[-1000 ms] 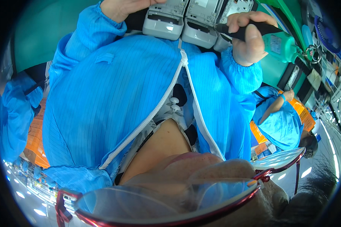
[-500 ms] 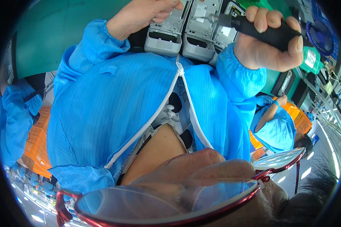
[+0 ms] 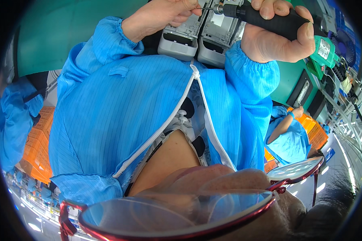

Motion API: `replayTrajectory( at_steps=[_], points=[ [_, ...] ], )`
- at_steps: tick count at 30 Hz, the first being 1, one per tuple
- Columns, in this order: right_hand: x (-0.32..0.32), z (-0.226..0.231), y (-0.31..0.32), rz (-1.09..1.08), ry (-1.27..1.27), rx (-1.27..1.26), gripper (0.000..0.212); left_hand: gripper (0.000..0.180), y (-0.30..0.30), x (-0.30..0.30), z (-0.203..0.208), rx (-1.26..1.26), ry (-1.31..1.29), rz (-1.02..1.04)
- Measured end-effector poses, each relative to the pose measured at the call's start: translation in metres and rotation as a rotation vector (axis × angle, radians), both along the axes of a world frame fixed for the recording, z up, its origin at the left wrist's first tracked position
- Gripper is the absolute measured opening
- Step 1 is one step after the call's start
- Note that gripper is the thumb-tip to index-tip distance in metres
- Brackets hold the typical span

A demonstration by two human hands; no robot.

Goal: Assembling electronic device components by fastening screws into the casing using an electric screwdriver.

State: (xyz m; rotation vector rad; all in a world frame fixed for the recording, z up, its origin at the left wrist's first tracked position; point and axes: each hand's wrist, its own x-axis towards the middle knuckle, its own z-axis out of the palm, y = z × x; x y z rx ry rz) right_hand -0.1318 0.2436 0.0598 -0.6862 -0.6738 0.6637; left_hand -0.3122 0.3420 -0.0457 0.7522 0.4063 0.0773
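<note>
The right hand [image 3: 275,38] is closed tight around the black handle of an electric screwdriver [image 3: 265,18], which lies almost level with its thin bit pointing to the left. The left hand [image 3: 165,16] has its fingers pinched together just at the tip of that bit, and I cannot tell what small thing it holds there. Under both hands two grey plastic devices [image 3: 197,38] lie side by side at the near edge of the green desk [image 3: 68,36], touching each other, with their inner parts open to view. To the right, behind the screwdriver, stands a green box with a white label [image 3: 323,50]. Further right another person in a blue coat [image 3: 287,138] sits beside orange crates [image 3: 313,134].
</note>
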Motion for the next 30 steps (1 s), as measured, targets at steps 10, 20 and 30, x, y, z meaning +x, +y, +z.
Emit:
replayTrajectory(
  at_steps=[10,20,30],
  points=[
    [-0.002,-0.004,0.008,0.071,-0.108,0.06,0.035,0.045,0.003,-0.004,0.0,-0.012,0.04,0.019],
    [-0.003,-0.003,0.005,0.119,-0.165,0.099,0.033,0.042,0.01,-0.005,0.022,0.424,0.093,0.152],
    [-0.016,-0.045,-0.026,0.199,-0.218,-0.05,0.04,0.037,0.061,-0.013,-0.013,-0.297,-0.021,0.303]
  ],
)
